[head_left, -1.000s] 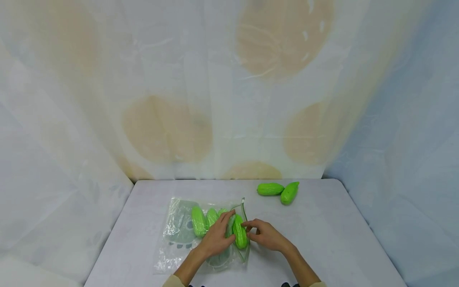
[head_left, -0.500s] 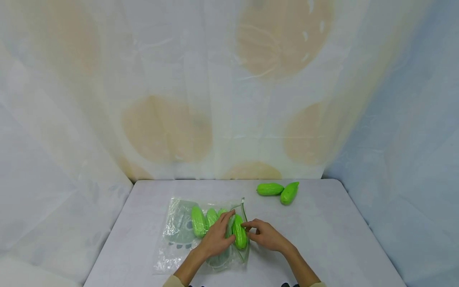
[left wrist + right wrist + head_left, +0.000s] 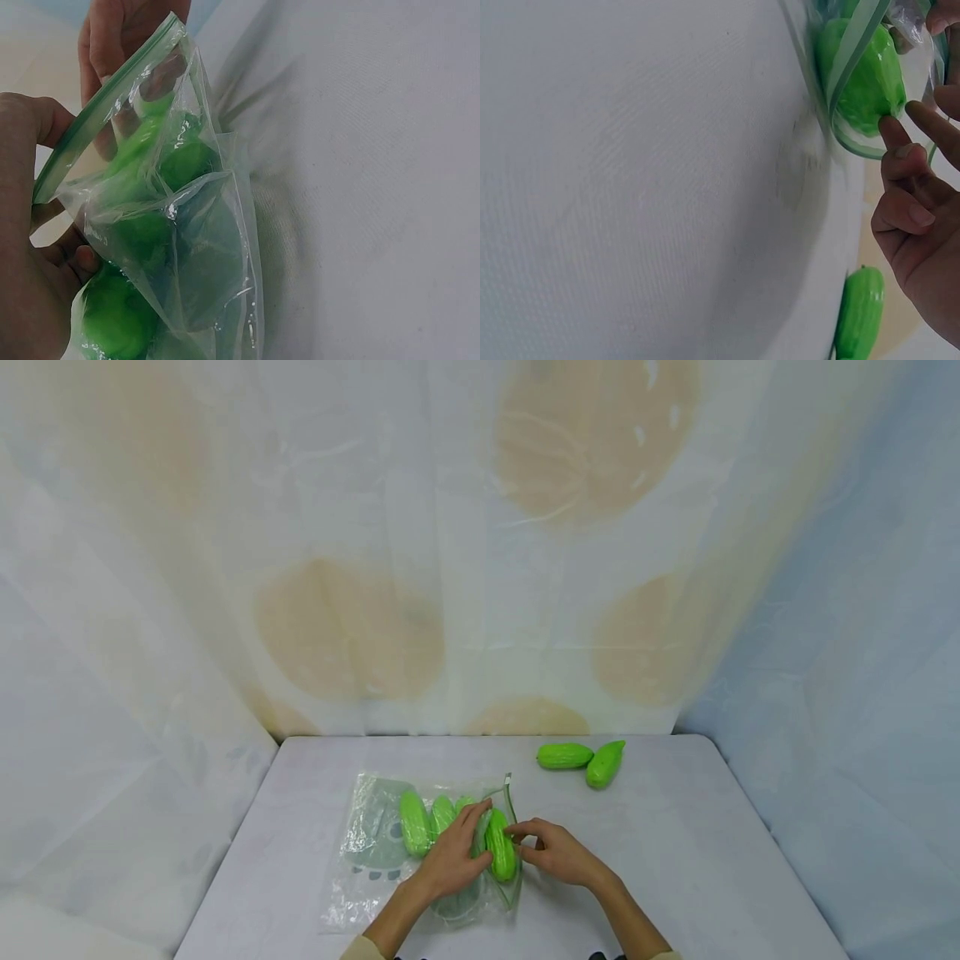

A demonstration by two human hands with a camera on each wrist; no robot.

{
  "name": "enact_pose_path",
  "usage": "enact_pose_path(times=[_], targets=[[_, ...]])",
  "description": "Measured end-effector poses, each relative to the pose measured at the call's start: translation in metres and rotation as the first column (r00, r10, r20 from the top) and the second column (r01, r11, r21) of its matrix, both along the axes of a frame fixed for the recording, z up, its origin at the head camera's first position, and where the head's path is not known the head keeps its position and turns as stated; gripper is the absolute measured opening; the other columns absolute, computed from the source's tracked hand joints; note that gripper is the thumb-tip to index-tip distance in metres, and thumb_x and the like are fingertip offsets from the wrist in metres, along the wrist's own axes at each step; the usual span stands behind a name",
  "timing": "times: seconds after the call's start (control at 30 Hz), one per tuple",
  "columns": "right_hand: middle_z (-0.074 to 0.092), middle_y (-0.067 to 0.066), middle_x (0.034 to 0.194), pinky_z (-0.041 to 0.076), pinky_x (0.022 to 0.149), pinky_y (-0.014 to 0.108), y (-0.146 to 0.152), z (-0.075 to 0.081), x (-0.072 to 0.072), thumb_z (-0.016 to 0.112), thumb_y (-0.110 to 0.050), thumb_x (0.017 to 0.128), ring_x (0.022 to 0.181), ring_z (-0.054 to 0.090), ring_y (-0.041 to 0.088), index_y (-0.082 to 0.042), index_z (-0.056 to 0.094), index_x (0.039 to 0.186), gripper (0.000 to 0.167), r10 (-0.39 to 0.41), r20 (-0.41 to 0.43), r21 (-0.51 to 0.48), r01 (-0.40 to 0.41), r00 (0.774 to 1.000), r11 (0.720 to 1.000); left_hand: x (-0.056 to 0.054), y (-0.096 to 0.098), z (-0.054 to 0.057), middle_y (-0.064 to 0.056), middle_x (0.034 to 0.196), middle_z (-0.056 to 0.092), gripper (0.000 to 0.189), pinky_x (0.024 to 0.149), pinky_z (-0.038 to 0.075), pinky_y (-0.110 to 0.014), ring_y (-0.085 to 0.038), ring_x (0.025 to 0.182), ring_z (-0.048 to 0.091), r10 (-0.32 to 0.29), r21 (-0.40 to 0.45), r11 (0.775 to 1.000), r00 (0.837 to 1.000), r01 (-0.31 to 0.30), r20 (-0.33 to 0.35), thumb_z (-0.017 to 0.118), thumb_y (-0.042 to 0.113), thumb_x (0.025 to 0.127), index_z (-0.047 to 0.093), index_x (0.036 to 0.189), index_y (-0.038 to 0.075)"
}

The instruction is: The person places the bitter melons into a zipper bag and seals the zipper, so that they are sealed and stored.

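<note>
A clear zip bag [image 3: 375,897] with a green rim and a printed pattern lies flat, its mouth facing right. Several plump green cucumbers [image 3: 415,823] show through the plastic. Another cucumber [image 3: 500,853] sits in the mouth, between the hands. My left hand [image 3: 452,858] lies over the bag and grips it by the mouth, thumb against the zip rim [image 3: 105,112] in the left wrist view. With extended fingertips my right hand [image 3: 561,853] touches the cucumber's end, clearest in the right wrist view. The plastic and left hand partly hide the bagged cucumbers.
Two more cucumbers, one lying sideways [image 3: 564,756] and one slanted [image 3: 605,765], touch near the table's back edge. The table [image 3: 675,860] has a pale cloth. Patterned sheets [image 3: 480,568] hang behind it and on both sides.
</note>
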State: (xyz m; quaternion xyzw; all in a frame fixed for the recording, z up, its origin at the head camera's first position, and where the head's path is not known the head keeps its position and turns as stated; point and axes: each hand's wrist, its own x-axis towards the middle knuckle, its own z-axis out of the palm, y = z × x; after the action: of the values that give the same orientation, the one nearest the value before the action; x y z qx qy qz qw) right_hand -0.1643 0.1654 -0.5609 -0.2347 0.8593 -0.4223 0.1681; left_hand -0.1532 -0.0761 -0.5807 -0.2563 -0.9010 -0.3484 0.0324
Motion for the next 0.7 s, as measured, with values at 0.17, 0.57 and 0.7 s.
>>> enact_pose_path(times=[0.17, 0.57, 0.7], targets=[[0.066, 0.002, 0.116, 0.046, 0.067, 0.028, 0.0, -0.0009, -0.0006, 0.059, -0.022, 0.099, 0.08, 0.055, 0.014, -0.014, 0.065, 0.133, 0.035, -0.004, 0.009, -0.004, 0.004, 1.0, 1.0, -0.0001, 0.0004, 0.0005, -0.001, 0.151, 0.044, 0.08, 0.103, 0.047, -0.045, -0.024, 0.132, 0.051, 0.006, 0.003, 1.0, 1.0, -0.006, 0.016, 0.063, 0.024, 0.087, 0.029, 0.159, 0.02], [0.068, 0.005, 0.118, 0.047, 0.065, 0.03, 0.0012, 0.0015, -0.0014, 0.059, -0.023, 0.1, 0.079, 0.057, 0.016, -0.019, 0.064, 0.133, 0.034, -0.014, 0.037, -0.017, 0.014, 0.999, 1.0, -0.0012, 0.0004, -0.0002, -0.001, 0.152, 0.043, 0.08, 0.104, 0.046, -0.046, -0.023, 0.134, 0.05, 0.004, 0.001, 1.0, 0.999, -0.004, 0.034, 0.062, 0.025, 0.087, 0.027, 0.159, 0.02], [0.068, 0.006, 0.119, 0.047, 0.067, 0.03, 0.0018, 0.0001, -0.0017, 0.059, -0.025, 0.1, 0.082, 0.057, 0.016, -0.02, 0.064, 0.133, 0.034, -0.014, 0.04, -0.02, 0.015, 0.999, 1.0, -0.0011, 0.0, -0.0007, -0.002, 0.152, 0.043, 0.08, 0.104, 0.046, -0.046, -0.024, 0.134, 0.049, -0.008, 0.012, 1.0, 0.999, 0.008, 0.032, 0.062, 0.024, 0.087, 0.027, 0.159, 0.02]])
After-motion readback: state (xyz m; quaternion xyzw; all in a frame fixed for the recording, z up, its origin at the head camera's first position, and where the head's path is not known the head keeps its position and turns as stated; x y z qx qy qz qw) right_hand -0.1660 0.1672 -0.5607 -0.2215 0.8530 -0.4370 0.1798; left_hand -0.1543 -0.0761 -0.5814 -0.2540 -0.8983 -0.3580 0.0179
